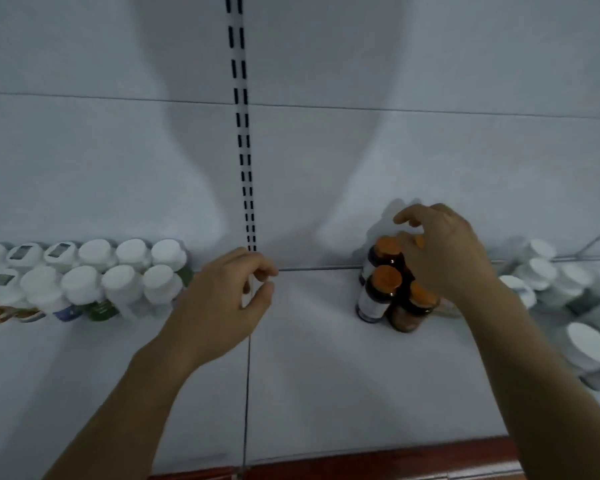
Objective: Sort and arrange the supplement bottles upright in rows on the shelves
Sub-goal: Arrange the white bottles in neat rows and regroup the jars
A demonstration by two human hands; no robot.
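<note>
Hovering over the white shelf (309,375), left hand (219,306) fingers curl empty; right hand (447,258) seemingly grasps orange-capped bottles (378,296).

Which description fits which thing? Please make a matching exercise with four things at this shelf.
Things:
1. orange-cap bottles
2. left hand
3. right hand
4. slotted rail

Descriptions:
a. on the back wall, in the middle
b. over the orange caps
c. empty, above the seam
d. grouped right of the seam

Pairs: 1-d, 2-c, 3-b, 4-a
</note>
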